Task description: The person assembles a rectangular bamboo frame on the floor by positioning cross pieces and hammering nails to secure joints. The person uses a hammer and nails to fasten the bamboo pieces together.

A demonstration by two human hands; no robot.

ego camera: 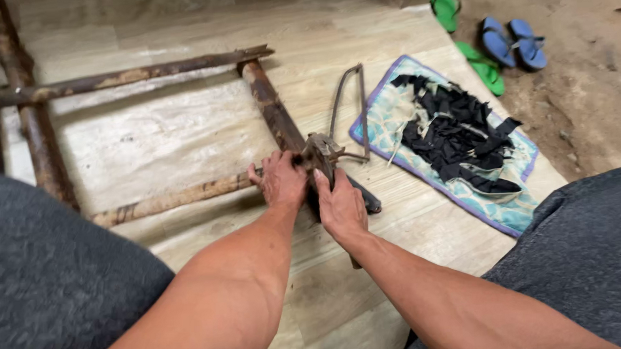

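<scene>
Nearest the camera, two knees in dark grey cloth frame the view, one at the lower left, one at the lower right; between them two bare forearms reach forward over a floor of pale wood-patterned sheet (332, 34). The left hand (281, 181) lies with fingers curled and clenched over the joint where a rusty round metal bar (269, 103) meets a second mottled, rusty bar (172, 199) that runs off to the left; the right hand (340, 207) sits just beside it, fingers wrapped round a dark, worn metal clamp-like tool (320, 155) fixed at that same joint, though how firmly it grasps cannot be told. The tool stands at the near right corner of a rusty rectangular frame of bars, which rests flat on the floor; its far bar (125, 76) crosses from the left edge to the upper middle. Just right of the tool lies a thin bent metal bow-shaped frame (349, 106), touching it at the near end. Further right, a blue-and-white patterned cloth mat (392, 115) carries a heap of black fabric scraps (455, 130). Farthest off, on bare brown earth, lie a pair of green flip-flops (484, 66) and a pair of blue flip-flops (514, 41).
</scene>
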